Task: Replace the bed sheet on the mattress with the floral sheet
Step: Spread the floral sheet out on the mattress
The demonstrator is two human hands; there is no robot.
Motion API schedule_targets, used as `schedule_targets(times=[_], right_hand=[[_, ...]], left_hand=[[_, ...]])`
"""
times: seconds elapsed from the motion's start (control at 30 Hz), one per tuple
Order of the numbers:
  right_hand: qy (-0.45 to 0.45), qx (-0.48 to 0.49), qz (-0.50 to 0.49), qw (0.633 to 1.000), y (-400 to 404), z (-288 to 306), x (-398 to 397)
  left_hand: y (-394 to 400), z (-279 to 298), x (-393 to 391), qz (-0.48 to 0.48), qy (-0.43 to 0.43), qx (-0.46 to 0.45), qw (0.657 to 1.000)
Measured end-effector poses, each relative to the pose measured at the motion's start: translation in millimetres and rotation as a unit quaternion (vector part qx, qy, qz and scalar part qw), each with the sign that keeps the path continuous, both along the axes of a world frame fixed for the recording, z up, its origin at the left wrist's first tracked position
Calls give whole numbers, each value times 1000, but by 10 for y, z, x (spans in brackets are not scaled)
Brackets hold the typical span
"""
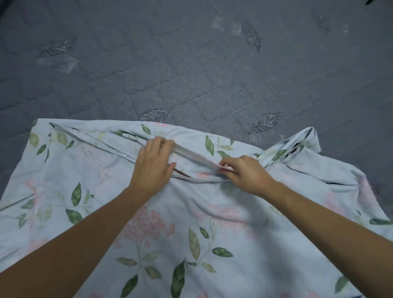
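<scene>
- Pale blue floral sheet (191, 234), cotton-like, printed with green leaves and pink flower clusters, lies partly folded and bunched over the near part of the mattress (191, 63).
- Mattress surface is dark grey, quilted with wavy stitch lines, with embroidered leaf shapes; it is bare across the whole far half of the view.
- Sheet's far edge runs roughly straight from the left side to the middle, then rises into a gathered, twisted bunch (297, 144) at the far right.
- Left hand (154, 163) lies on the sheet near its far edge, back of the hand up, fingers curled round one end of a narrow folded strip (195, 156) of the sheet, thumb out toward the right.
- Right hand (244, 173) is just right of the left one, fingers bent, fingertips pinching the other end of the same strip.
- Strip runs slanting between the two hands and looks pulled taut; its pale underside shows.
- Hands sit close but do not touch each other.
- Both forearms are bare and come in from the lower corners, crossing over the sheet.
- Several creases and a hemmed fold run across the left part of the sheet toward the left hand.
- Small dark item (371, 1) at the top right corner, too cut off to tell.
</scene>
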State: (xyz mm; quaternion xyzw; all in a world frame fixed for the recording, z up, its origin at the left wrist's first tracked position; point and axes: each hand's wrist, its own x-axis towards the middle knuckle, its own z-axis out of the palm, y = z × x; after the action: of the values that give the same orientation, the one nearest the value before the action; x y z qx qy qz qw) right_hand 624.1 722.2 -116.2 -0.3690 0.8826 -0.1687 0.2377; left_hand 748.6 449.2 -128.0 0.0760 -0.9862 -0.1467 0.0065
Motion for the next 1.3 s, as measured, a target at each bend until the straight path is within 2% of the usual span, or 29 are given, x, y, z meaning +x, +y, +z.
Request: schedule_targets(times=[0.1, 0.27, 0.33, 0.53, 0.67, 0.73, 0.83, 0.97, 1.1, 1.2, 1.3], right_hand=[[21, 18, 54, 998, 80, -42, 198], [-11, 42, 71, 997, 173, -67, 301], [-9, 31, 35, 999, 185, -72, 284], [77, -43, -119, 989, 15, 5, -26], [98, -77, -191, 974, -322, 126, -155], [122, -109, -153, 975, -512, 183, -135], [195, -115, -26, 974, -734, 163, -48], [188, -18, 87, 978, -848, -62, 181], [125, 68, 67, 988, -869, -299, 259], [97, 82, 37, 991, -838, -314, 197], [85, 40, -19, 995, -804, -297, 141]], left_hand=[[-20, 12, -77, -2, -23, 20, 1000], [-140, -140, -72, -45, -90, -15, 995], [-177, -155, 8, -30, -100, -11, 994], [-311, -119, 43, 13, -15, -35, 999], [-416, -31, -85, 46, -26, 7, 999], [-486, 22, -144, 65, -20, 45, 997], [-618, 80, -225, 69, 4, 84, 994], [-780, 103, -272, 39, 51, -19, 998], [-847, 4, -180, -37, 12, -47, 998], [-932, -76, -193, 27, -54, -10, 998], [-1005, -116, -217, 51, -103, 70, 991]])
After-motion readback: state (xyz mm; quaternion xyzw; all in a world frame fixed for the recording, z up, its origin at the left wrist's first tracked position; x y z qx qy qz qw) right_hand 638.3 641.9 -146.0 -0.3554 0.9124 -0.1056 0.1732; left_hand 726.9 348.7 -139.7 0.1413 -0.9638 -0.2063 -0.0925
